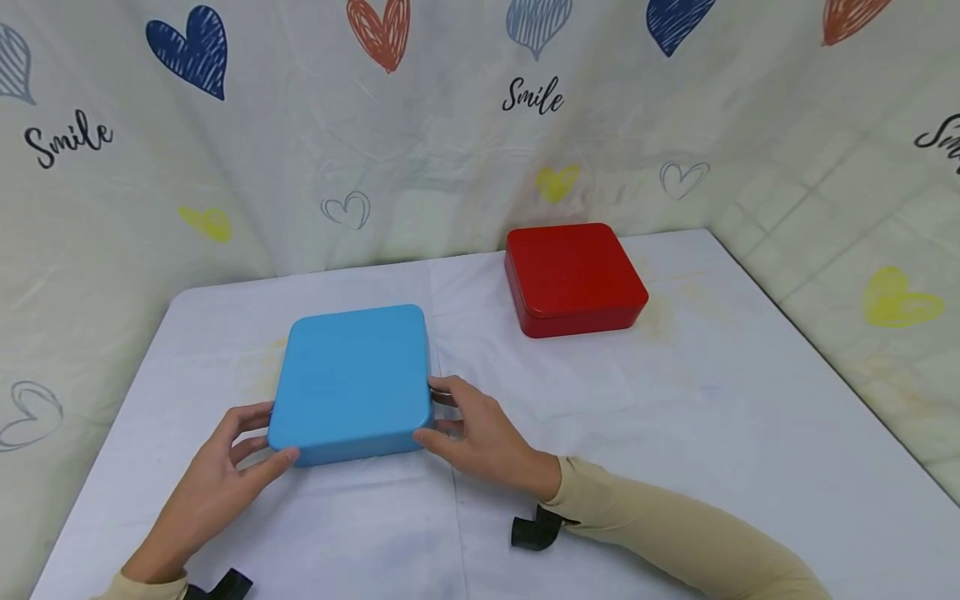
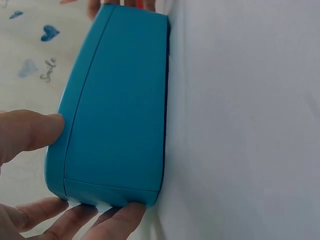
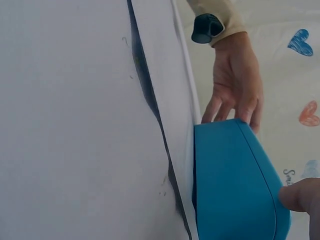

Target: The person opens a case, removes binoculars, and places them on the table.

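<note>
A blue lidded box [image 1: 352, 379] with rounded corners lies closed on the white-covered table, left of the middle. My left hand [image 1: 213, 479] grips its near left corner, thumb on the front and fingers along the left side. On the opposite side my right hand [image 1: 491, 433] holds the near right corner the same way. The left wrist view shows the lid seam running along the blue box [image 2: 115, 110], with the left thumb [image 2: 35, 131] against the lid's edge. In the right wrist view the right thumb [image 3: 302, 194] presses on the lid's edge.
A closed red lidded box [image 1: 573, 275] stands at the back of the table, right of the blue one. Behind the table hangs a pale curtain [image 1: 442, 150] printed with hearts and lettering. The table's right edge [image 1: 832, 367] runs diagonally; the cloth has a lengthwise crease.
</note>
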Demonstrator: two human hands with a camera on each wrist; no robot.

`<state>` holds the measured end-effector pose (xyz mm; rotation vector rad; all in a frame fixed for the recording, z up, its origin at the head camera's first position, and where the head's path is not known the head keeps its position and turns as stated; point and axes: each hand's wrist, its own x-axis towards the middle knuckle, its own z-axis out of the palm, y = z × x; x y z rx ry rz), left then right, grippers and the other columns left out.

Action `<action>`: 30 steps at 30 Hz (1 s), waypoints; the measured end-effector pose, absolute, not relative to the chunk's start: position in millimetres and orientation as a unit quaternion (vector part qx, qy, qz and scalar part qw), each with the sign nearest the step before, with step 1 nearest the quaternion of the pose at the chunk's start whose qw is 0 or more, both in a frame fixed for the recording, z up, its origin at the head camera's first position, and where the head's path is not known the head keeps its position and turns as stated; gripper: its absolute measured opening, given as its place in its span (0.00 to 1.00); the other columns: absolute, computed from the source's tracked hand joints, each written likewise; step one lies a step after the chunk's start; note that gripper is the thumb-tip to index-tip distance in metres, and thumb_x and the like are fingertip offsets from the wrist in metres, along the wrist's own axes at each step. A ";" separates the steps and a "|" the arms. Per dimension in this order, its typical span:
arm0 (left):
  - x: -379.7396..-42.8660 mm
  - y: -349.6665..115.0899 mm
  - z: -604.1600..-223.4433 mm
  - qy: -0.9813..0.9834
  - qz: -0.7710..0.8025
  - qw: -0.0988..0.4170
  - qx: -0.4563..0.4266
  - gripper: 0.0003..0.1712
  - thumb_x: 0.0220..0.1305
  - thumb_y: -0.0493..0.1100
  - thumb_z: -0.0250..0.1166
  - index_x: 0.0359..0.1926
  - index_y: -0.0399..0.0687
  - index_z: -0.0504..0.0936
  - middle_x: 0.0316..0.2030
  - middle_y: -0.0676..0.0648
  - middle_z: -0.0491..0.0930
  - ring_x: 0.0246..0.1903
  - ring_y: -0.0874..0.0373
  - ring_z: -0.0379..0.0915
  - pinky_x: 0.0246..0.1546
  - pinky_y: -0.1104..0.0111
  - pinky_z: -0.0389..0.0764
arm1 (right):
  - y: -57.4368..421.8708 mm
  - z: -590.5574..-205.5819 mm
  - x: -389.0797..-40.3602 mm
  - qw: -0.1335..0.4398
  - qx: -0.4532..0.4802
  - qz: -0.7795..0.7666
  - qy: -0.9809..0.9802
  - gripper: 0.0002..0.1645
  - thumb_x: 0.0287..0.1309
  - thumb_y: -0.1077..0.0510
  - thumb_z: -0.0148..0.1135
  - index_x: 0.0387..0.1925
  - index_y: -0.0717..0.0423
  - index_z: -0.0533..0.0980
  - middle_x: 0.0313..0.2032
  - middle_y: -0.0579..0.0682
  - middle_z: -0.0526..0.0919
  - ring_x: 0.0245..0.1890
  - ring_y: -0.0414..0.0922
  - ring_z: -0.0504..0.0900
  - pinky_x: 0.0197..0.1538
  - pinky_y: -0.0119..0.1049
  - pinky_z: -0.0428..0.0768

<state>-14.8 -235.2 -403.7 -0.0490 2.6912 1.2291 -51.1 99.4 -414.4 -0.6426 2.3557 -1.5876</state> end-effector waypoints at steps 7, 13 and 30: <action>-10.7 -236.9 -402.8 0.903 0.419 0.091 -0.008 0.49 0.67 0.58 0.70 0.77 0.43 0.55 0.72 0.36 0.64 0.67 0.32 0.72 0.45 0.75 0.84 | 99.0 -412.0 -45.6 0.122 -0.218 -0.537 0.806 0.43 0.66 0.54 0.69 0.75 0.59 0.61 0.73 0.54 0.70 0.72 0.52 0.75 0.61 0.42 0.84; -7.1 -237.8 -402.8 0.902 0.422 0.093 -0.002 0.47 0.67 0.56 0.70 0.75 0.44 0.56 0.71 0.39 0.64 0.64 0.42 0.76 0.44 0.80 0.82 | 100.4 -412.9 -42.4 0.128 -0.219 -0.536 0.806 0.43 0.66 0.53 0.69 0.75 0.59 0.60 0.73 0.54 0.69 0.72 0.51 0.75 0.61 0.40 0.84; 2.0 -242.5 -401.0 0.898 0.427 0.109 0.000 0.41 0.66 0.59 0.70 0.69 0.48 0.60 0.70 0.43 0.64 0.52 0.89 0.67 0.45 0.77 0.84 | 102.6 -409.8 -34.2 0.139 -0.229 -0.527 0.807 0.43 0.66 0.55 0.70 0.75 0.59 0.60 0.71 0.54 0.71 0.70 0.50 0.75 0.59 0.39 0.85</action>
